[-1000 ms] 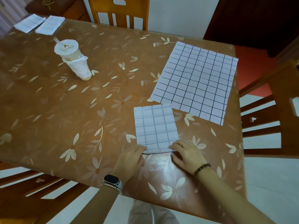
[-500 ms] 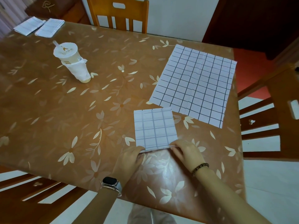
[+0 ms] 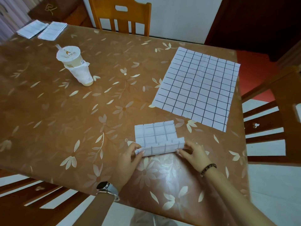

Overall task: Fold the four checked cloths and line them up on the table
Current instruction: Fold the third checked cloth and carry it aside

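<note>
A partly folded white checked cloth [image 3: 156, 136] lies near the table's front edge. Its near edge is lifted and curled over toward the far side. My left hand [image 3: 128, 159] pinches the near left corner and my right hand [image 3: 193, 154] pinches the near right corner. A second checked cloth [image 3: 198, 85] lies spread flat further back on the right. Two folded checked cloths [image 3: 31, 28] [image 3: 53, 30] lie side by side at the table's far left corner.
A drink cup [image 3: 75, 65] with a straw and a white wrap stands on the brown flowered table [image 3: 81, 119] at the left. Wooden chairs stand at the far side [image 3: 120, 15], at the right [image 3: 275, 121] and at the near left [image 3: 32, 201].
Both hands have lifted the near edge of the folded cloth off the table and are bringing it over toward the far edge. Before, it lay flat under the fingertips.
</note>
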The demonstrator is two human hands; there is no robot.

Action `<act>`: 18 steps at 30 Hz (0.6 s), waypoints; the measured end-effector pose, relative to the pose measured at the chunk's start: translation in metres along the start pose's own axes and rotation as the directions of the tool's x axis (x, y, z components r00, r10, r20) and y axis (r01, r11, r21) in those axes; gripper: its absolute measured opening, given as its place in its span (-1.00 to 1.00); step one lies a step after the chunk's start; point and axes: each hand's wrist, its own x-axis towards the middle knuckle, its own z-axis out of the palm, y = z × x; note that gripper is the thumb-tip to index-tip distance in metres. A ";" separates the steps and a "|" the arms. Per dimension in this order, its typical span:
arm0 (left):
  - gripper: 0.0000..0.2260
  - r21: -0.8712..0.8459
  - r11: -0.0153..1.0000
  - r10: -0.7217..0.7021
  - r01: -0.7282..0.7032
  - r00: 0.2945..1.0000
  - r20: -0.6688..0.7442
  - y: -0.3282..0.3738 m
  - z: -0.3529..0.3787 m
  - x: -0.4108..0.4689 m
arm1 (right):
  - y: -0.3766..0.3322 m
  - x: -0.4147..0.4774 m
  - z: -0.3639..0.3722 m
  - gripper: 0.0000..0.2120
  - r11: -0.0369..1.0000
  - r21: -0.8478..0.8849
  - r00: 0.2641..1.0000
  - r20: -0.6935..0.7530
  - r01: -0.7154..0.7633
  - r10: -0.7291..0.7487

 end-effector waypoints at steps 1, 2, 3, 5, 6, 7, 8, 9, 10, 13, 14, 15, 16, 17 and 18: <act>-0.95 -0.041 0.999 -0.033 0.033 0.999 -0.001 0.000 0.001 0.002 | 0.001 0.002 0.001 -0.87 1.000 0.000 1.000 0.003 -0.023 0.023; -0.94 -0.095 0.993 -0.073 0.074 0.997 0.010 0.001 0.002 0.004 | 0.000 0.004 0.001 -0.86 0.999 -0.005 0.999 -0.003 -0.045 0.045; -0.94 -0.141 0.983 -0.115 0.118 0.993 0.029 0.001 0.003 0.008 | 0.000 0.006 0.002 -0.85 0.997 -0.015 0.997 -0.016 -0.072 0.072; -0.95 -0.181 0.968 -0.170 0.176 0.984 0.051 -0.003 0.007 0.015 | -0.003 0.012 0.003 -0.91 0.992 -0.043 0.991 -0.066 -0.120 0.117; -0.96 -0.177 0.964 -0.193 0.198 0.980 0.047 -0.007 0.010 0.019 | -0.005 0.016 0.003 -0.85 0.988 -0.048 0.986 -0.090 -0.146 0.141; -0.95 -0.160 0.962 -0.220 0.223 0.975 0.036 -0.011 0.012 0.023 | -0.005 0.020 0.004 -0.79 0.985 -0.035 0.980 -0.114 -0.170 0.165; -0.92 -0.139 0.961 -0.242 0.241 0.970 0.010 -0.014 0.014 0.027 | -0.006 0.024 0.005 -0.77 0.982 -0.016 0.974 -0.133 -0.189 0.185; -0.90 -0.112 0.961 -0.257 0.253 0.966 -0.026 -0.017 0.016 0.030 | -0.007 0.028 0.006 -0.76 0.980 -0.003 0.970 -0.143 -0.201 0.199; -0.87 -0.095 0.961 -0.266 0.260 0.962 -0.059 -0.018 0.018 0.034 | -0.008 0.033 0.006 -0.77 0.978 -0.005 0.968 -0.146 -0.208 0.205; -0.81 -0.072 0.957 -0.289 0.281 0.945 -0.153 -0.016 0.024 0.040 | -0.015 0.043 0.009 -0.79 0.970 -0.055 0.959 -0.168 -0.238 0.226; -0.80 -0.065 0.955 -0.298 0.291 0.938 -0.176 -0.015 0.025 0.041 | -0.017 0.046 0.009 -0.79 0.965 -0.076 0.957 -0.172 -0.249 0.234; -0.78 -0.055 0.952 -0.307 0.303 0.932 -0.191 -0.014 0.026 0.043 | -0.018 0.049 0.010 -0.79 0.961 -0.096 0.955 -0.175 -0.258 0.239; -0.76 -0.041 0.948 -0.317 0.315 0.927 -0.200 -0.014 0.027 0.044 | -0.019 0.052 0.012 -0.79 0.956 -0.117 0.952 -0.181 -0.268 0.245; -0.75 -0.028 0.945 -0.324 0.325 0.924 -0.204 -0.013 0.027 0.045 | -0.020 0.054 0.013 -0.80 0.951 -0.135 0.949 -0.193 -0.277 0.249; -0.74 -0.013 0.943 -0.327 0.331 0.922 -0.208 -0.013 0.028 0.046 | -0.021 0.056 0.014 -0.82 0.949 -0.140 0.945 -0.206 -0.284 0.253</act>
